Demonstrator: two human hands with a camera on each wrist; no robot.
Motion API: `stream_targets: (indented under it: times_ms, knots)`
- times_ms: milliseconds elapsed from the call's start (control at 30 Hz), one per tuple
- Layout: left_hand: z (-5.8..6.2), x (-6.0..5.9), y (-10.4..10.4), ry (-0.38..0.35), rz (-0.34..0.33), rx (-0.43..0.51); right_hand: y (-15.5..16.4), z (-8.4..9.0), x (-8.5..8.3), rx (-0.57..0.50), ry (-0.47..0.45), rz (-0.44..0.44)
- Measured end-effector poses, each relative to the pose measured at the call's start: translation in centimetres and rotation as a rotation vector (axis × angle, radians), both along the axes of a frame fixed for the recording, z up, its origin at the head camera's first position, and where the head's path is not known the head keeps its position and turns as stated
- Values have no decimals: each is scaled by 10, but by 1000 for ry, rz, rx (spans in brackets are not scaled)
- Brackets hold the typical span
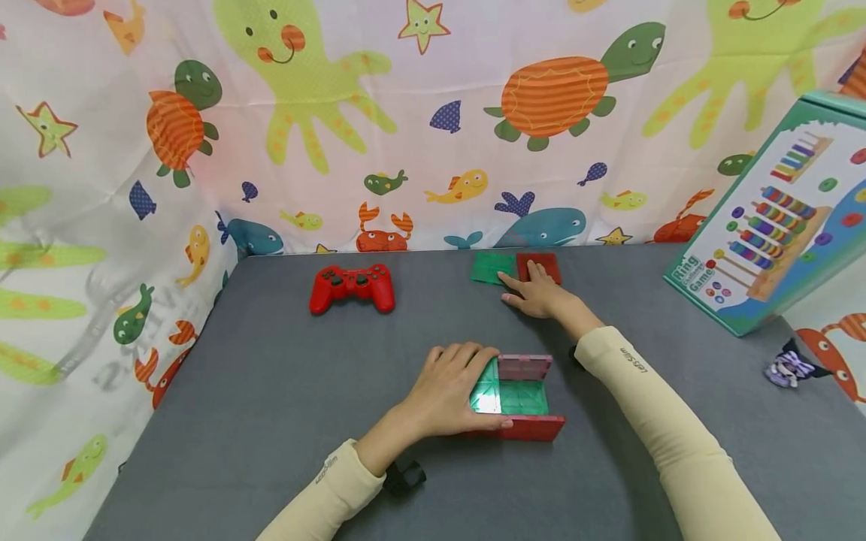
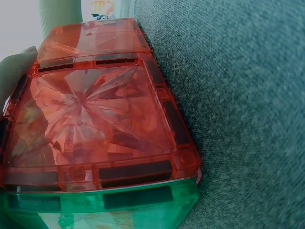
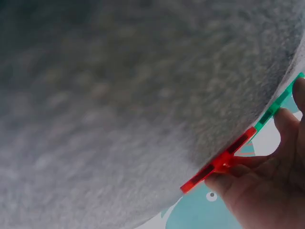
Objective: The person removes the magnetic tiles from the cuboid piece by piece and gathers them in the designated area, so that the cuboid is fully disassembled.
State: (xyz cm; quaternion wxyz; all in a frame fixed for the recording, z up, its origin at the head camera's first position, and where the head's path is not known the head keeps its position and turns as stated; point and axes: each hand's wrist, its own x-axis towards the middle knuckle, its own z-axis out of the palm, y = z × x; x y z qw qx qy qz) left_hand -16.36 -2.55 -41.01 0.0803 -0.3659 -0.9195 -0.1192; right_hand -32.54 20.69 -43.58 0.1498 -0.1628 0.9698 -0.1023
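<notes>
My left hand [image 1: 446, 392] grips a box-like structure of magnetic tiles [image 1: 524, 397], thumb along the near red wall and fingers over the far side. Its floor is green and see-through, with red walls standing at front and back. The left wrist view shows red tiles [image 2: 90, 109] of the wall close up, with a green tile [image 2: 138, 207] joined at one edge. Toward the back of the table, my right hand [image 1: 541, 294] reaches out with fingertips on a flat red tile [image 1: 551, 267]. A flat green tile [image 1: 490, 267] lies left of it, close to the thumb.
A red game controller [image 1: 352, 288] lies at the back left of the grey table [image 1: 284, 421]. On the right stands a ring game box [image 1: 764, 218], with a small purple figurine [image 1: 791, 366] in front of it. A cloth with sea animals [image 1: 406, 150] hangs behind the table.
</notes>
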Motion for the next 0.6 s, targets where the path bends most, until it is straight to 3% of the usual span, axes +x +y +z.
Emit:
stream_targets:
  times_ms: [233,433,600]
  knots:
    - [1,1,0,4,-8,-11,-3,1,-1,37,30,-7]
    - [2,1,0,-1,-8,-11,1,4,-2,4,77,-21]
    - [2,0,0,-22,-8,-12,10,22,12,-59,130,-12]
